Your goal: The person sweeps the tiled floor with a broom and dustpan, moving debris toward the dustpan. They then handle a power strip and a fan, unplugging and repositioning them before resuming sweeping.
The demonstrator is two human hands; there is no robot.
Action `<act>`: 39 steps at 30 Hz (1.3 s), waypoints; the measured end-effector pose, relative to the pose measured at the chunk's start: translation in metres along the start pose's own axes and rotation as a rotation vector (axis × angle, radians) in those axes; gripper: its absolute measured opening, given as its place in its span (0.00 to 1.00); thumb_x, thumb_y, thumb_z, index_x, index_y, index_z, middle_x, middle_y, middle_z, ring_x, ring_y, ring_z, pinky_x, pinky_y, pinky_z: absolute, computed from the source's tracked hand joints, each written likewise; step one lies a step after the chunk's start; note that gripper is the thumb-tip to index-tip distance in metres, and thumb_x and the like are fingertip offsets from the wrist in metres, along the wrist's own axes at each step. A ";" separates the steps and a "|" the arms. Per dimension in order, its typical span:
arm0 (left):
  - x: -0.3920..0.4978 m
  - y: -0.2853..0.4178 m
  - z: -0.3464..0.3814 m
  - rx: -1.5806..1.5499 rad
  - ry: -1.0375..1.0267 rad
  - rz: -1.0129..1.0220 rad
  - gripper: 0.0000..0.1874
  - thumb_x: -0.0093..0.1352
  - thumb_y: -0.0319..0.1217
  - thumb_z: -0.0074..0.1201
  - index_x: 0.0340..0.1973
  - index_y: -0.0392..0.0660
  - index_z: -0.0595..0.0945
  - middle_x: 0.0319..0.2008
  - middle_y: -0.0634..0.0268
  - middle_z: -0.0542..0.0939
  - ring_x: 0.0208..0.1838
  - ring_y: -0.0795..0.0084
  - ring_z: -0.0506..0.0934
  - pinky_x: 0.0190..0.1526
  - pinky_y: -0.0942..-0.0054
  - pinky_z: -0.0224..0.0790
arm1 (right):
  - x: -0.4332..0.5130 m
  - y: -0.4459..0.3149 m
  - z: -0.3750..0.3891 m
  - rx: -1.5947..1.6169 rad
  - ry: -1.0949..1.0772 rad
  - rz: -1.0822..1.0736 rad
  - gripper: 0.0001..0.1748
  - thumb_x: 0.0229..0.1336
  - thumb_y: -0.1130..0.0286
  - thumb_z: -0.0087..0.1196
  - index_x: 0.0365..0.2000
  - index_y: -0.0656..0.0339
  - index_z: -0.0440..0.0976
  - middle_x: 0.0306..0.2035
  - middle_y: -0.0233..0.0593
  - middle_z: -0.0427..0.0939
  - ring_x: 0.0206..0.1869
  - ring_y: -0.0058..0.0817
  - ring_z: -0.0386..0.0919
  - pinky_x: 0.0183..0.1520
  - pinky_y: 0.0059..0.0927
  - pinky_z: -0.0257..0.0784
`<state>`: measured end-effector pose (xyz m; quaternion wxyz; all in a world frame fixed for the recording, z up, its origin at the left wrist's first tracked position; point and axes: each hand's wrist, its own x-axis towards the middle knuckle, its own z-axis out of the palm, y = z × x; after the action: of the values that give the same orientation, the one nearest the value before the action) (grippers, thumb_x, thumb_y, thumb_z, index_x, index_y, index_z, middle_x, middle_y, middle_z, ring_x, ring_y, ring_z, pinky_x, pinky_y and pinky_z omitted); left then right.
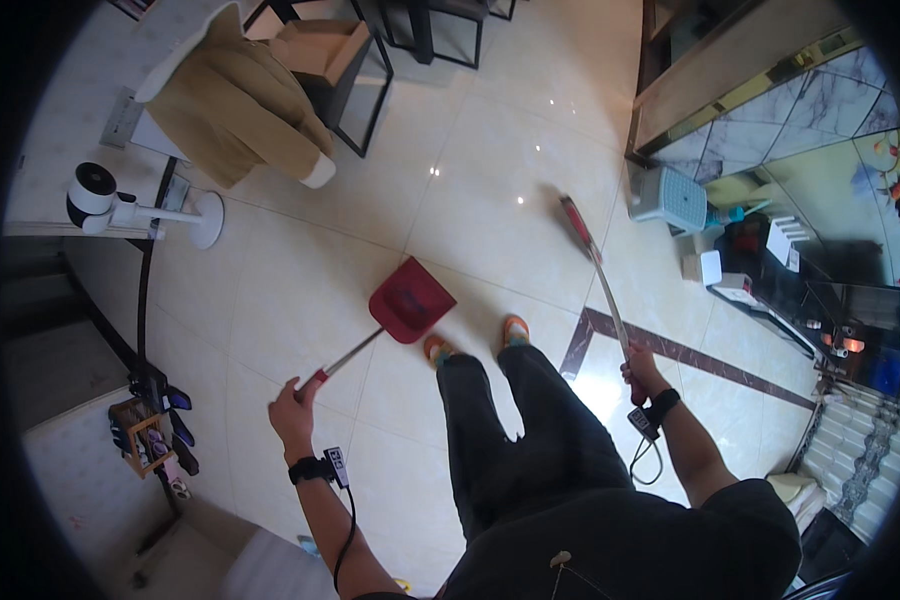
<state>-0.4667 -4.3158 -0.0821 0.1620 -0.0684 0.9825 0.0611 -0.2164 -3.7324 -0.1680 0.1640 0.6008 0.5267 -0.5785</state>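
My left hand [292,415] grips the red end of a metal handle. That handle leads to a red long-handled dustpan [411,301], which lies near my feet on the glossy tiled floor [307,300]. In my right hand [643,372] is the handle of a long broom [606,289]. Its narrow red head [581,229] points away from me, ahead and to the right of the dustpan. A gap of floor separates the broom head from the dustpan. My palms and the hidden parts of both grips cannot be seen.
A chair [337,97] with a tan jacket [247,112] stands ahead left, beside a white pedestal fan [202,219]. On the right are a light-blue stool [669,199] and a black television stand [765,300]. A shoe rack [139,439] stands far left.
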 end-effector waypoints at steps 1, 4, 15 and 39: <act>0.000 -0.001 -0.002 -0.089 -0.077 -0.021 0.26 0.60 0.54 0.53 0.44 0.47 0.79 0.31 0.55 0.81 0.37 0.55 0.78 0.43 0.61 0.68 | 0.016 0.012 0.008 0.067 0.004 0.017 0.15 0.64 0.65 0.37 0.51 0.49 0.62 0.12 0.31 0.62 0.09 0.21 0.59 0.10 0.26 0.56; 0.000 -0.007 -0.004 -0.102 -0.138 0.013 0.27 0.55 0.52 0.59 0.43 0.47 0.80 0.32 0.55 0.81 0.36 0.56 0.78 0.39 0.64 0.70 | 0.063 0.044 0.052 0.350 -0.148 0.185 0.08 0.61 0.62 0.35 0.27 0.51 0.56 0.11 0.30 0.57 0.10 0.20 0.56 0.10 0.27 0.52; -0.004 -0.068 -0.010 -0.201 0.133 0.121 0.24 0.49 0.45 0.67 0.38 0.49 0.81 0.27 0.65 0.80 0.30 0.64 0.78 0.33 0.70 0.71 | -0.056 0.039 0.249 -0.013 -0.209 0.154 0.16 0.63 0.61 0.40 0.51 0.46 0.59 0.14 0.30 0.63 0.12 0.19 0.61 0.13 0.23 0.59; 0.041 -0.094 -0.013 -0.052 0.094 0.264 0.16 0.53 0.43 0.64 0.32 0.50 0.81 0.28 0.67 0.79 0.30 0.65 0.78 0.32 0.70 0.71 | -0.102 0.021 0.308 -0.066 -0.482 0.211 0.23 0.64 0.62 0.42 0.58 0.46 0.56 0.17 0.27 0.62 0.13 0.14 0.59 0.16 0.19 0.61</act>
<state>-0.4951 -4.4146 -0.0927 0.1047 0.0543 0.9875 0.1042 -0.3372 -4.0337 -0.1734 0.3635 0.4918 0.4255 -0.6671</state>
